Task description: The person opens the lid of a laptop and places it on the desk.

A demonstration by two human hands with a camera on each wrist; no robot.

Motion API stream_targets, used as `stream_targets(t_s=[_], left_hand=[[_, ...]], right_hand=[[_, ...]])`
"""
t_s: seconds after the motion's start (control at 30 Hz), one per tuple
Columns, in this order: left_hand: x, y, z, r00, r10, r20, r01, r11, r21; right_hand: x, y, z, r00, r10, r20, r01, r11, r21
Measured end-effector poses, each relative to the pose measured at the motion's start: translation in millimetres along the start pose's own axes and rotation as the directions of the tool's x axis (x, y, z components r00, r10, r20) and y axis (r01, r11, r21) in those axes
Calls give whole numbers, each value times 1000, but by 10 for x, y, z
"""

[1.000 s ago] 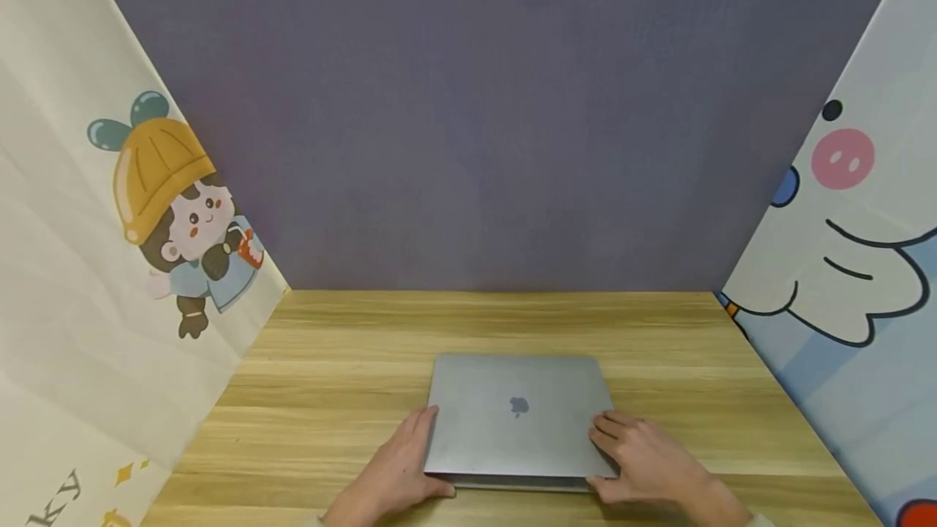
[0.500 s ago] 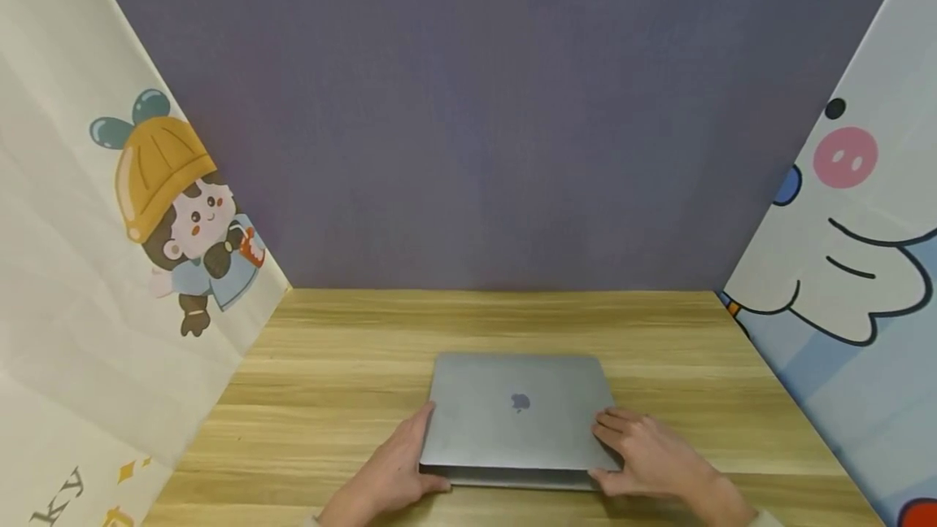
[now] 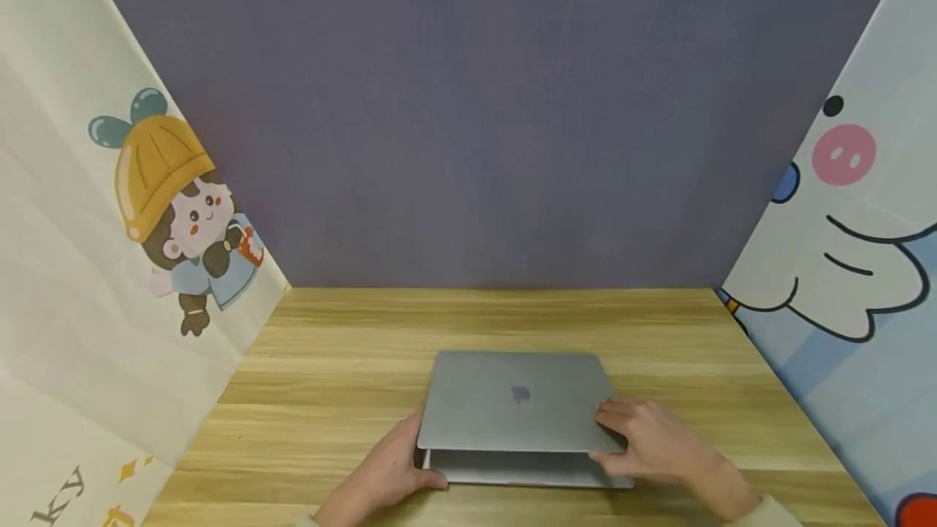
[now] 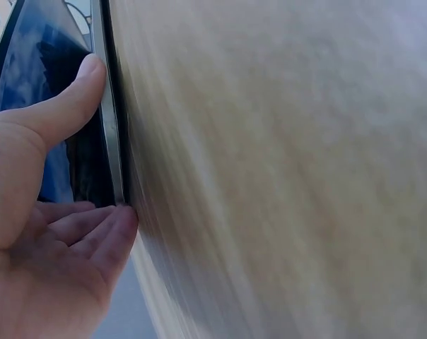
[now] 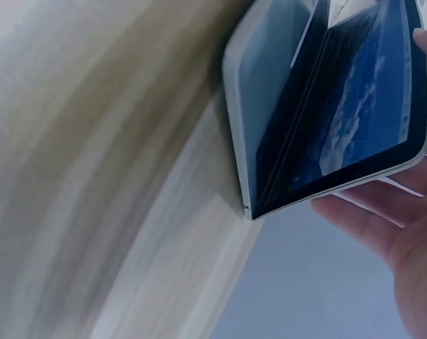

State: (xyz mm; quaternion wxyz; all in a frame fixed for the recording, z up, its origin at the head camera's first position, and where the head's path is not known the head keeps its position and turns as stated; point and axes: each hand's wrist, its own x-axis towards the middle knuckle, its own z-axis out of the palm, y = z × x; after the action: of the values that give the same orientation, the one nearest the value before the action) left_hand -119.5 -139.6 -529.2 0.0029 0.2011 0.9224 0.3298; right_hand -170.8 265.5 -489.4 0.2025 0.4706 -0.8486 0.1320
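Note:
A grey laptop [image 3: 505, 421] rests on the wooden table with its lid partly raised. The narrow gap faces the person and shows the base [image 3: 527, 470]. At the right edge of the lid, my right hand [image 3: 651, 437] grips it. In the right wrist view, the thumb lies on the border of the lit blue screen [image 5: 376, 99] and the fingers sit behind the lid. My left hand [image 3: 391, 462] holds the left side of the base, thumb at the front corner. The left wrist view shows that thumb [image 4: 68, 106] on the base's edge, fingers along its side.
The wooden table [image 3: 329, 372] extends around the laptop. A dark purple-grey panel [image 3: 498, 120] stands behind it. Cartoon-printed sheets border the left [image 3: 66, 267] and right [image 3: 842, 267] sides.
The lid's front edge has risen, widening the gap above the base. My right hand has moved up with the lid. The left hand stays at the laptop's left side, shifting only slightly.

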Motion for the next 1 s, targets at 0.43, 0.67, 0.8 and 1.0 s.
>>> stream_targets(t_s=[0.43, 0.67, 0.8, 1.0], left_hand=[[-15, 28, -21, 999, -1, 45, -7, 988, 156], [15, 83, -55, 998, 26, 57, -38, 974, 223], [44, 99, -56, 997, 25, 67, -43, 956, 289], [98, 137, -38, 998, 53, 41, -64, 928, 366]], right_hand=[[154, 128, -108, 994, -49, -96, 57, 995, 83], [210, 188, -196, 999, -4, -52, 11, 993, 120], [245, 193, -257, 998, 58, 8, -59, 991, 118], [292, 182, -330, 970, 196, 141, -213, 971, 113]])
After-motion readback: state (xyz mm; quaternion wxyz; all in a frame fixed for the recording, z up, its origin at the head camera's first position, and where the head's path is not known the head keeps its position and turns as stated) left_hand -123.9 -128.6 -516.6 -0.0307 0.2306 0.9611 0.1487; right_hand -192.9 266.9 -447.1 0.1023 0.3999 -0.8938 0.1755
